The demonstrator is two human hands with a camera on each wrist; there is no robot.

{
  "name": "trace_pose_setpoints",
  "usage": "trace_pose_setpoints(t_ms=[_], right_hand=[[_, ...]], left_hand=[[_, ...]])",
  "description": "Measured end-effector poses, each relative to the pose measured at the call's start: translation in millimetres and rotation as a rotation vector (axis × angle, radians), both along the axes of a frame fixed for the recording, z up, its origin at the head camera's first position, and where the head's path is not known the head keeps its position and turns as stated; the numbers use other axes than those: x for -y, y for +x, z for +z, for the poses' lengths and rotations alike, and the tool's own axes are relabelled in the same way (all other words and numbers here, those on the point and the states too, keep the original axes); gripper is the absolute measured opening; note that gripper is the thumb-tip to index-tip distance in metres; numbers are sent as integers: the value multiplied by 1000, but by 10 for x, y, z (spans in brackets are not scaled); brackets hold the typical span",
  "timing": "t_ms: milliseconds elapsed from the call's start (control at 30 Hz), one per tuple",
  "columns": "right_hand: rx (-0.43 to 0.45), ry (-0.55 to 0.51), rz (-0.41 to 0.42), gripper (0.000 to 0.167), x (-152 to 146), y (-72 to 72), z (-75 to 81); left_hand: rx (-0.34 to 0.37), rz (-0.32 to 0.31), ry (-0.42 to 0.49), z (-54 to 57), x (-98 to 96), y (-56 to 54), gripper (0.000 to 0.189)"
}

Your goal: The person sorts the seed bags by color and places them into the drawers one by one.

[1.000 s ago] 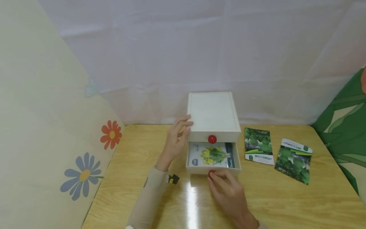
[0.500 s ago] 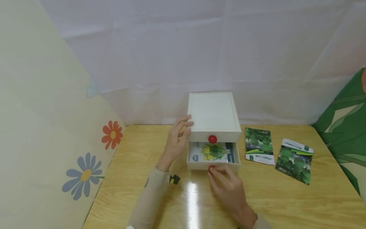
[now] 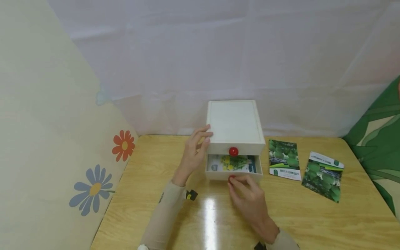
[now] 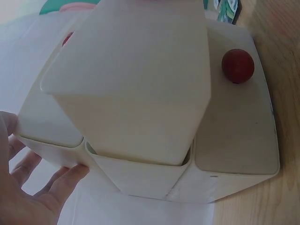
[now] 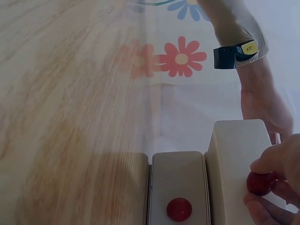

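Beneath your hands stretches a glossy, yellowish wood-grained counter (image 3: 300,225), a streak of light shining on its near part. Nearest you, beige sleeves cover both forearms, and a small black-and-yellow device (image 3: 192,195) sits at your left wrist. Your right hand (image 3: 250,199) has its fingers pinched on a round, glossy red knob (image 5: 260,183). That knob is on the front of the off-white, box-shaped drawer (image 3: 215,176), pulled partway out of the middle slot of its cabinet. Inside it lies a flat printed packet (image 3: 232,163) showing yellow flowers and green stems, its far part hidden under the cabinet. Below, the bottom drawer is closed, with its own red knob (image 5: 179,209).

To your right, two flat packets printed with green leaves lie apart on the counter: the tilted one (image 3: 324,177) is farther right and a little nearer you, the straighter one (image 3: 284,159) just beside the cabinet. Your left hand (image 3: 192,152) grasps nothing; its fingers are spread and touch the left edge of the off-white, squarish cabinet (image 3: 234,119). Behind everything hangs a creased, whitish cloth (image 3: 187,62).
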State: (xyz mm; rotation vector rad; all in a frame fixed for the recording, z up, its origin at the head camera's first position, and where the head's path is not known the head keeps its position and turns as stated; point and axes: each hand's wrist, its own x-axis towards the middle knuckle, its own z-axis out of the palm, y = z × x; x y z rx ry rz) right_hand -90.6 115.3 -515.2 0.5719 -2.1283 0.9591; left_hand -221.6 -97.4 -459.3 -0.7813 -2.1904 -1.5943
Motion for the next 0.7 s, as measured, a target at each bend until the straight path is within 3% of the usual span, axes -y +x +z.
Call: trace_pose_setpoints(t_ms=[333, 700], right_hand=[[82, -1, -23, 22, 3, -68, -3], [24, -28, -21, 26, 16, -164, -50]], left_hand=[[3, 16, 10, 98, -49, 58, 23], [-41, -11, 10, -25, 2, -28, 23]])
